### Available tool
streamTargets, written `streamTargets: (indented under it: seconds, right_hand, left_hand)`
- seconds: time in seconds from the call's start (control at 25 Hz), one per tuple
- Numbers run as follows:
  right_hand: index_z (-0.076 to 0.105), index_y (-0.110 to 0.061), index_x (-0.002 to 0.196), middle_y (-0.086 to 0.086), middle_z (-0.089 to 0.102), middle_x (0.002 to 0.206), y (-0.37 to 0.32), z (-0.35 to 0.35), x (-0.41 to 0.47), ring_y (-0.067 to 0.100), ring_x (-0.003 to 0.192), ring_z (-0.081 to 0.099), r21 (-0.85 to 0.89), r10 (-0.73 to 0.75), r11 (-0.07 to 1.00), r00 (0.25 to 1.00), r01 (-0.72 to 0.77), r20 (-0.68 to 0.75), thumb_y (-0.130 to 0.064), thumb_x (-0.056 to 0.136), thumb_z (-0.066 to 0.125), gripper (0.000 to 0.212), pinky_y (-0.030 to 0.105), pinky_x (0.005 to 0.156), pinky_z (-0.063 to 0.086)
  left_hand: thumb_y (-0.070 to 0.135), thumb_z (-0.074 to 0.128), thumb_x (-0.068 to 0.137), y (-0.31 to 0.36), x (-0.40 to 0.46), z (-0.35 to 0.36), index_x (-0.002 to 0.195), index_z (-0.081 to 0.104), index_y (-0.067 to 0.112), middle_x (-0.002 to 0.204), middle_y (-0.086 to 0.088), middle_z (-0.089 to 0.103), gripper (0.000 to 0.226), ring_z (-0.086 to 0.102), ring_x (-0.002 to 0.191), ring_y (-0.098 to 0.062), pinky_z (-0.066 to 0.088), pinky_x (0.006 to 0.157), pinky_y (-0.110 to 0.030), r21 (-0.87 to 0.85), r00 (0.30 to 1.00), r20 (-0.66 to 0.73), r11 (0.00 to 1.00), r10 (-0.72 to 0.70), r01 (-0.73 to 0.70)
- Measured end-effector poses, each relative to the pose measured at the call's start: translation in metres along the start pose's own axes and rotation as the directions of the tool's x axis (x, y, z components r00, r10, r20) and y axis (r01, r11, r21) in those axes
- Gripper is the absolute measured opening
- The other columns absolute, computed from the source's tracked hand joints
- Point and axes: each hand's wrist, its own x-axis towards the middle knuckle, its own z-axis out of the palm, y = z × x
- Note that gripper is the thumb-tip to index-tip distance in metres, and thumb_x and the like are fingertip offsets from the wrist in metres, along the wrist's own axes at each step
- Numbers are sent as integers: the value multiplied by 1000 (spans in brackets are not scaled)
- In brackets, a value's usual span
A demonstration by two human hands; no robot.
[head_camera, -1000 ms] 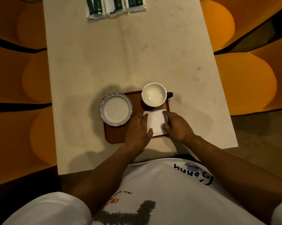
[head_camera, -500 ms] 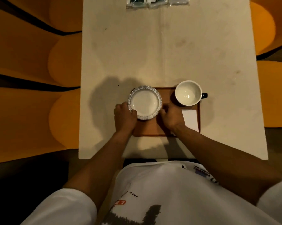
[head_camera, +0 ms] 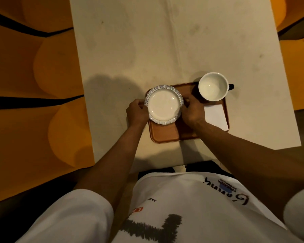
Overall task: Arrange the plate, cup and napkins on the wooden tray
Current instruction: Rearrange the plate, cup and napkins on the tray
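Both my hands still grip the plate (head_camera: pixel 163 105) at frame centre, left hand (head_camera: pixel 137 113) on its left rim, right hand (head_camera: pixel 191 111) on its right. It seems slightly further onto the tray (head_camera: pixel 167 135) than half a second ago. Cup (head_camera: pixel 213 86) and napkin (head_camera: pixel 216 116) haven't moved.

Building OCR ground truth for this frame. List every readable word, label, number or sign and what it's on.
"JAZZ" – small dark print, upside down in this view, on the white T-shirt.
"FREEBAR" – partly legible, upside down, small print on the shirt's chest; uncertain.
Large looping dark script beside it: stylised and upside down, not readable.
Orange patch low on the shirt: light letters, too cut off to read.
plate, cup, napkin, wooden tray, table: no text.
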Motion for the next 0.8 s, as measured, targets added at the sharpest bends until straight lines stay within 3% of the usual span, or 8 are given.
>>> streamTargets:
  seconds: [0.28, 0.52, 0.8]
  right_hand:
    - [60, -16, 117, 5, 69, 113, 7, -10, -7, 23, 102, 62, -28, -47, 998, 998, 48, 30, -13, 91, 56, 26, 33, 83, 47]
    - [58, -18, 122, 9, 69, 119, 23, -15, -22, 29, 106, 63, -131, -35, 990, 995, 47, 89, -18, 93, 58, 29, 29, 81, 43]
    - [59, -14, 122, 13, 69, 117, 30, -16, -32, 35, 104, 64, -197, -53, 977, 989, 81, 141, -19, 94, 58, 28, 35, 83, 47]
  left_hand:
    - [8, 58, 87, -4, -16, 4, 110, 72, 11, 106, -9, 76, 28, 70, 98, -26, 57, 87, -39, -3, 1000, -19, 1000, -21, 21]
    - [7, 58, 89, -18, -39, 6, 111, 71, 11, 106, -9, 75, 26, 69, 95, -24, 49, 76, -28, -9, 998, -25, 999, -54, 54]
    - [7, 59, 90, -27, -55, 6, 111, 70, 7, 108, -12, 75, 24, 69, 97, -26, 47, 77, -26, -4, 997, -46, 999, -54, 54]
